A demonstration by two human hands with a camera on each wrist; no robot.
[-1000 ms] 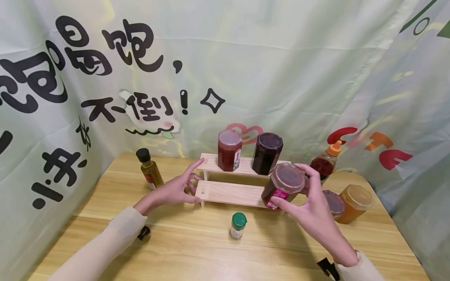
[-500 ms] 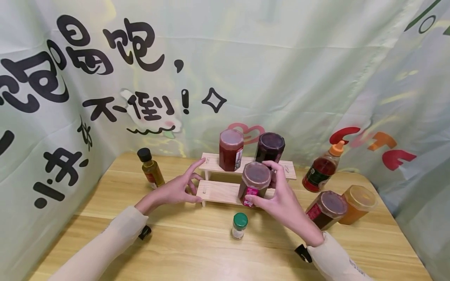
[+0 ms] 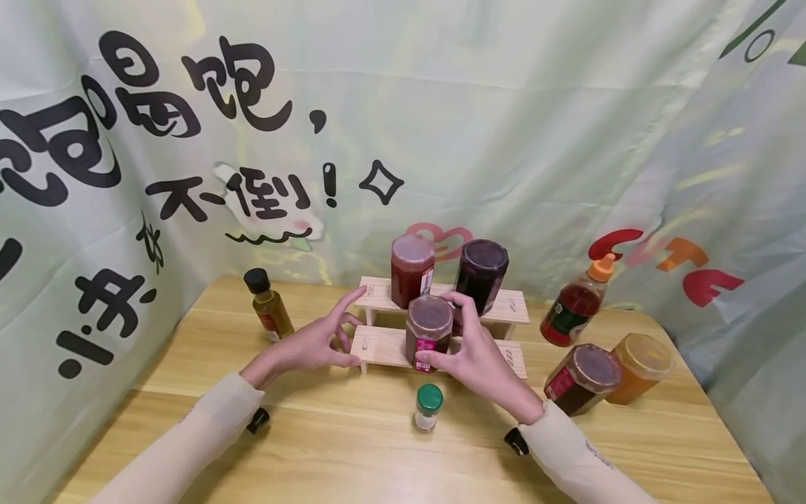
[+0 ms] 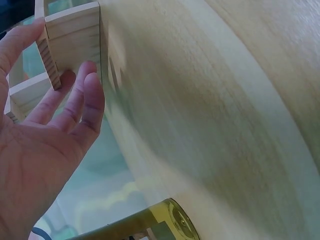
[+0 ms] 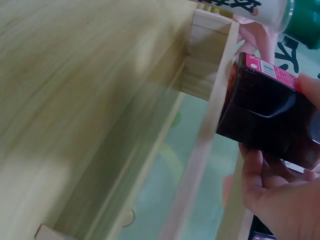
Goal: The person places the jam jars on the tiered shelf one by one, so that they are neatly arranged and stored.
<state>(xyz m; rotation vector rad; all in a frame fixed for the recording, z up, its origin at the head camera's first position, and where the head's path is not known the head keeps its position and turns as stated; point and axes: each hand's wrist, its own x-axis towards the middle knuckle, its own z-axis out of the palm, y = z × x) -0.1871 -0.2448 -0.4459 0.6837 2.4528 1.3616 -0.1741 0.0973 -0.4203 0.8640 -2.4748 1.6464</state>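
Note:
My right hand grips a dark red jar with a pink label, thumb at the front and fingers around its side. The jar is upright over the lower tier of a two-step wooden rack; in the right wrist view the dark jar has its base at the board's edge. With thumb and fingers, my left hand holds the rack's left end; the left wrist view has them at opposite edges of the lower board. A red jar and a darker jar stand on the upper tier.
A small green-capped shaker stands in front of the rack. An oil bottle is behind my left forearm. To the right are an orange-capped sauce bottle, another dark jar and an amber jar. A printed curtain hangs behind.
My right hand has carried the dark red jar leftward along the lower tier, uncovering its right end and the jars at right. My left hand stays at the rack's left end.

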